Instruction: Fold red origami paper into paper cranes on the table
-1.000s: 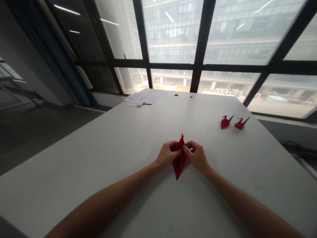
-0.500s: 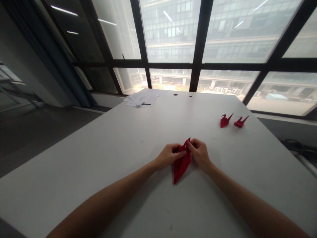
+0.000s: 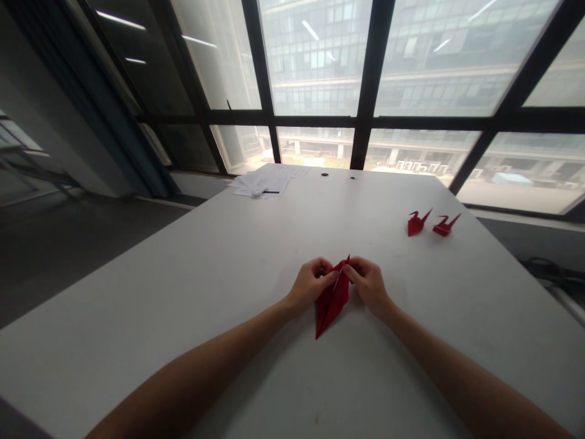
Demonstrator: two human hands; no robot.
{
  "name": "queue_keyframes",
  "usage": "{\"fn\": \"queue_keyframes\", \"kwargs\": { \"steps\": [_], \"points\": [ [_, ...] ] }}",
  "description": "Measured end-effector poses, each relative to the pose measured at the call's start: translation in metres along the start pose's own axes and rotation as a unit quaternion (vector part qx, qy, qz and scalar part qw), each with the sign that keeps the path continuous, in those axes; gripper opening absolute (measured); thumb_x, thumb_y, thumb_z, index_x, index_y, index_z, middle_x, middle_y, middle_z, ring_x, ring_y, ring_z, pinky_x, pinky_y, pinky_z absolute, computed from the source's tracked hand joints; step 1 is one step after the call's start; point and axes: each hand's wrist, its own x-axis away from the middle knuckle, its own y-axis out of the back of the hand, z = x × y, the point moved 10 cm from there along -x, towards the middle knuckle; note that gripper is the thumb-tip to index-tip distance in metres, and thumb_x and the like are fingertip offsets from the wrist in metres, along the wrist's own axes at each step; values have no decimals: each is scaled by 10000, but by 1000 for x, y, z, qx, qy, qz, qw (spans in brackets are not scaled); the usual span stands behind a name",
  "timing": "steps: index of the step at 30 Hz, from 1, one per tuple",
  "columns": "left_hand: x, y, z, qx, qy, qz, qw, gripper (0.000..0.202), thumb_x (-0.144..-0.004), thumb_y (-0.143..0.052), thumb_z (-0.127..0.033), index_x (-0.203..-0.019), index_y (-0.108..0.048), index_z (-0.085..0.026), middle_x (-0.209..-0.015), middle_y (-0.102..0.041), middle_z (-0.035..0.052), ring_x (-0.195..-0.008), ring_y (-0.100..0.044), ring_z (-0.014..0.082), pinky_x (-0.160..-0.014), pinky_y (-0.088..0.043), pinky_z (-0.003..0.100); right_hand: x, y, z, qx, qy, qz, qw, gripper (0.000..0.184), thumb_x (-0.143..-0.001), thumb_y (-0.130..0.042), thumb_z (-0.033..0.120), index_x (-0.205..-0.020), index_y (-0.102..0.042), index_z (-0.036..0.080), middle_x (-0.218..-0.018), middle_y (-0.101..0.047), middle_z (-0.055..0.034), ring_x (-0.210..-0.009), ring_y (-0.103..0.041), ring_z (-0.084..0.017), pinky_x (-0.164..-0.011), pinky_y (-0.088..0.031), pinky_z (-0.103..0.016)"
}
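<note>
A piece of folded red origami paper [image 3: 333, 303] is held between my two hands, its long pointed end toward me and a narrow tip sticking up at the far end. My left hand [image 3: 313, 281] pinches its left side near the top, thumb lying over the paper. On the upper right, my right hand [image 3: 367, 280] is closed on the paper close to the narrow tip, with the thumb on the near face. Fingers behind the paper are partly hidden. A white slit shows along the middle fold between the thumbs.
Two finished red paper cranes, one [image 3: 415, 224] left of the other [image 3: 445, 225], stand at the right of the white table [image 3: 205, 274]. Loose papers [image 3: 265, 180] with a dark pen [image 3: 271, 192] lie at the far left. Windows line the far edge.
The red paper's near point has swung slightly left, and its upper part has turned a little between my hands. My left thumb has shifted slightly left. Both hands still grip it.
</note>
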Motion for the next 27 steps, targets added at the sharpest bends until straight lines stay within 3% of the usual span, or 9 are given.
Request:
{"fn": "queue_keyframes", "kwargs": {
  "steps": [3, 7, 10, 14, 20, 27],
  "points": [
    [1, -4, -4, 8, -20, 19, 1000, 357, -769, -774, -436, -937, -630, -156, -831, -670, 31, -730, -648, 152, -647, -501, 242, 0, 0, 2, -6, 5, 2, 1000, 231, -818, -687, 413, -789, -691, 184, -688, -635, -6, -599, -521, -132, -543, -417, -251],
    [1, -5, -4, 13, -15, 26, 999, 365, -790, -755, -431, -1029, -684, -165, -928, -709, 60, -778, -668, 170, -701, -519, 266, 1, 3, 4, -23, -1, -9, 1000, 264, -828, -675, 412, -985, -692, 202, -734, -631, -4, -589, -503, -127, -532, -418, -253],
    [1, -8, 1, -5, 17, 46, 999, 366, -814, -721, -461, -999, -724, -146, -841, -723, 65, -694, -648, 166, -625, -490, 253, 1, 5, 5, -25, -4, -21, 999, 254, -811, -691, 423, -931, -688, 199, -707, -616, -2, -594, -504, -132, -544, -428, -259],
    [1, -7, -8, -41, -26, 46, 998, 323, -834, -700, -457, -916, -771, -152, -938, -721, 81, -797, -644, 179, -687, -486, 250, 0, 3, -3, -46, -22, -13, 999, 254, -807, -695, 446, -803, -679, 192, -677, -608, -1, -611, -517, -139, -579, -446, -265],
    [1, -7, -6, -37, -12, 51, 998, 379, -859, -652, -504, -883, -790, -152, -971, -689, 93, -767, -622, 169, -635, -477, 243, -4, 2, -23, -103, -80, 0, 991, 329, -780, -697, 528, -756, -655, 203, -710, -631, -16, -661, -565, -167, -663, -504, -303],
    [1, -9, -7, -16, 0, 67, 998, 420, -831, -663, -547, -828, -789, -146, -963, -702, 94, -746, -614, 161, -604, -474, 242, -5, -9, -18, -108, -83, 54, 989, 387, -797, -664, 586, -813, -671, 200, -817, -680, -41, -767, -612, -195, -747, -525, -325]
  ]
}}
